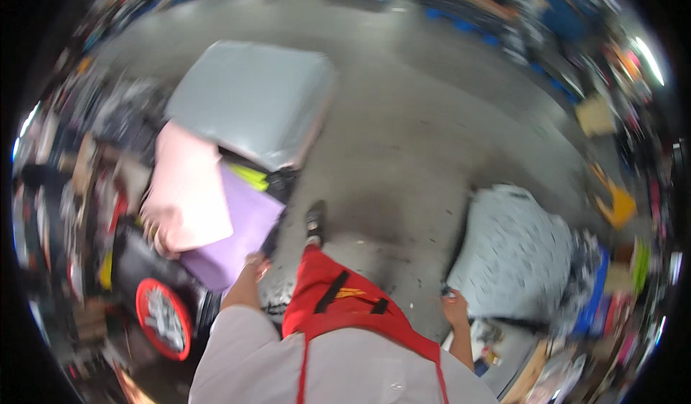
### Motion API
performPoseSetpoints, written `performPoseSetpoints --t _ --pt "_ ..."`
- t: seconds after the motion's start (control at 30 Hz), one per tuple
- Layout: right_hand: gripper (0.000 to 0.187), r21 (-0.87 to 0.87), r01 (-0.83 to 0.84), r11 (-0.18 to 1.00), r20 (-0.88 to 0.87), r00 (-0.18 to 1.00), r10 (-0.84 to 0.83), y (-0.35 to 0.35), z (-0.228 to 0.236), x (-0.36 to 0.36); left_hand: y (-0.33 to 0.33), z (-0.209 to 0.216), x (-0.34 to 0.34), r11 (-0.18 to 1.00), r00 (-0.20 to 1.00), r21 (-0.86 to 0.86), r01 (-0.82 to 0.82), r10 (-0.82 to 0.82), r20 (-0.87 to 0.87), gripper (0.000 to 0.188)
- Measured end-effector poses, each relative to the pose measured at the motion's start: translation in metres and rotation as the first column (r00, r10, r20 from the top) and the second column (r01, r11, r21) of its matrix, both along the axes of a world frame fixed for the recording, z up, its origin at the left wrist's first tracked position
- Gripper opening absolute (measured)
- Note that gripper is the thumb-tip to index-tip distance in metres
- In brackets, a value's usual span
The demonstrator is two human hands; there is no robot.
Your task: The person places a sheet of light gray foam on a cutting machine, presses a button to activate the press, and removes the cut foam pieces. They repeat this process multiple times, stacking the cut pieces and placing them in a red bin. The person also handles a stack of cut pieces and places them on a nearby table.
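Note:
My left hand [257, 266] hangs just beside the near edge of a purple sheet [248, 210], its fingers smeared by motion. Next to a large pale wrapped bundle [515, 253] with dark marks, my right hand [455, 307] has its fingers curled in. A small dark thing shows at its fingertips, too small to name. A pale pink sheet [188, 188] partly covers the purple one. At the pink sheet's left edge are what look like another person's fingers [152, 235], blurred.
A big grey wrapped block [252, 94] stands ahead to the left, with bright yellow-green material [248, 176] beneath its near edge. A red-rimmed round container [164, 319] is at lower left. Wrapped goods on blue pallets [461, 23] line the far side. Grey floor [403, 116] runs between.

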State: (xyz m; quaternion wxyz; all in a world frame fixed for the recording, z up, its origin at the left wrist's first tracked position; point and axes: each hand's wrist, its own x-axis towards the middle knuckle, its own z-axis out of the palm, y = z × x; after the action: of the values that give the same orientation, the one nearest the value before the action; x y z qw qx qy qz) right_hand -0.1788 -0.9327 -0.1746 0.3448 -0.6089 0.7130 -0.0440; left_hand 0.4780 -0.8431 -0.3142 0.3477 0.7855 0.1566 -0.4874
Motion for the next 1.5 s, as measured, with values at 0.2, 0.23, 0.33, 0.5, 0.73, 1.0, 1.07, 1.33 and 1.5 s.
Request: performPoseSetpoints --t 0.2,0.23,0.33,0.5,0.73,1.0,1.07,1.33,1.5 --pt "0.036 0.096 0.122 0.988 0.199 0.970 -0.139 -0.077 0.003 0.144 -0.181 -0.028 0.056 0.969 0.997 -0.232 0.080 -0.076 0.030 0.026" --pt "0.037 0.171 0.107 0.979 0.157 0.978 -0.135 -0.080 0.013 0.176 -0.212 -0.033 0.064 0.950 0.997 -0.305 -0.060 0.070 0.022 0.023" --pt "0.038 0.487 -0.106 0.867 0.172 0.985 0.024 -0.086 0.057 0.253 -0.293 -0.053 0.099 0.865 0.948 -0.400 -0.302 0.319 -0.026 0.024" --pt "0.038 0.527 -0.007 0.850 0.122 0.990 -0.068 -0.116 0.093 0.304 -0.360 -0.097 0.141 0.970 0.971 -0.155 -0.189 0.208 0.115 0.070" --pt "0.036 0.509 0.203 0.836 0.023 0.968 -0.249 -0.149 0.091 0.283 -0.363 -0.113 0.167 0.880 0.876 0.004 -0.475 0.473 -0.099 0.062" --pt "0.036 0.509 0.021 0.861 0.096 0.992 -0.081 -0.192 0.092 0.320 -0.430 0.040 0.224 0.930 0.951 -0.346 -0.123 0.011 -0.310 0.034" --pt "0.036 0.480 0.005 0.877 0.161 0.982 -0.094 -0.202 0.081 0.315 -0.436 0.105 0.245 0.708 0.847 -0.475 0.523 -0.370 0.380 0.035" --pt "0.033 0.467 -0.151 0.871 0.271 0.962 0.022 -0.233 0.016 0.273 -0.404 0.309 0.235 0.635 0.939 -0.696 0.336 -0.163 0.304 0.047" --pt "0.049 0.490 -0.204 0.848 0.531 0.841 -0.105 -0.264 0.092 0.380 -0.361 0.336 0.091 0.170 0.193 -0.182 0.968 -0.049 0.980 0.032"
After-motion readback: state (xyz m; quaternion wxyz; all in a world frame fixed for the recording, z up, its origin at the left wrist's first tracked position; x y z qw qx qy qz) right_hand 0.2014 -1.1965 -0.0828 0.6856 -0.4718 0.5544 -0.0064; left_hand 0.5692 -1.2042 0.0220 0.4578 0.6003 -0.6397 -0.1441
